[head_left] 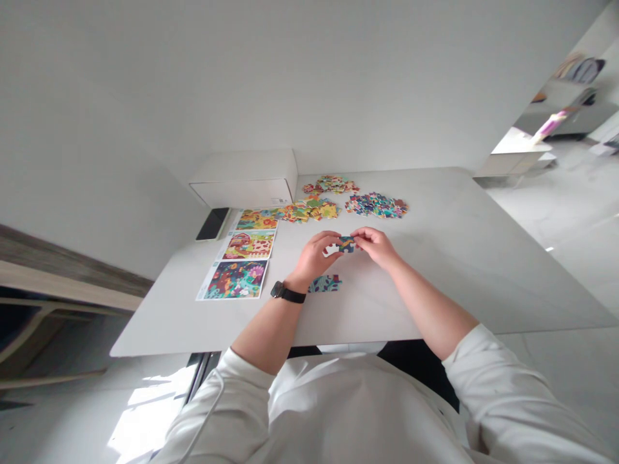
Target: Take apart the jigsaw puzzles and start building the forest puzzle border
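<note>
Between my two hands, just above the table's middle, are dark puzzle pieces (347, 244) that look joined. The fingers of my left hand (316, 256) grip their left side, where a pale piece edge shows. My right hand (376, 246) pinches their right side between thumb and forefinger. Below my left wrist lies a small assembled blue-green puzzle section (325, 283), partly covered by the wrist. Past my hands sits a pile of blue and purple puzzle pieces (377, 205).
Yellow-green puzzle pieces (312, 209) and a mixed red-green pile (333, 184) lie farther back. Three picture sheets (235, 280) line the left, beside a phone (213, 223). A white box (244, 177) stands against the wall on the white table (483, 258).
</note>
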Tool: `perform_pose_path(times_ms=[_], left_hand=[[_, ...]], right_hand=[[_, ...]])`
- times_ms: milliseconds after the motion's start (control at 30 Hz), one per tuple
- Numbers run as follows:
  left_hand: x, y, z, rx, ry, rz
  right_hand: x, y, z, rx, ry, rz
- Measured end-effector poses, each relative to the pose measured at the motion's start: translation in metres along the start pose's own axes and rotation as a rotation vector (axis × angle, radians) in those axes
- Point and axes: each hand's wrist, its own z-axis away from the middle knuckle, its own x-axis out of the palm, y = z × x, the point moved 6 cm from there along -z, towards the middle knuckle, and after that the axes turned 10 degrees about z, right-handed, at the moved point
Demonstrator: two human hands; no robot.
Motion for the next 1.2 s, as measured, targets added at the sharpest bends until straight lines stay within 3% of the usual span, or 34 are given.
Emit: perform_pose_path(times_ms=[433, 967, 1100, 1200], left_hand=[[-0.007, -0.008, 0.003, 0.008, 0.116, -0.038], [-0.003, -0.010, 0.004, -0.008, 0.060, -0.089], [-0.005, -0.017, 0.005, -0.032, 0.079, -0.089], [-0.006, -0.020, 0.005, -0.058, 0.079, -0.098]], right_hand=[[0.009, -0.006, 0.006, -0.015, -0.114, -0.011], [0.010, 0.002, 0.002, -0.065, -0.178, 0.035], [-0.003, 0.006, -0.002, -0.074, -0.120, 0.209], [-0.029, 0.008, -0.006, -0.095, 0.038, 0.414]])
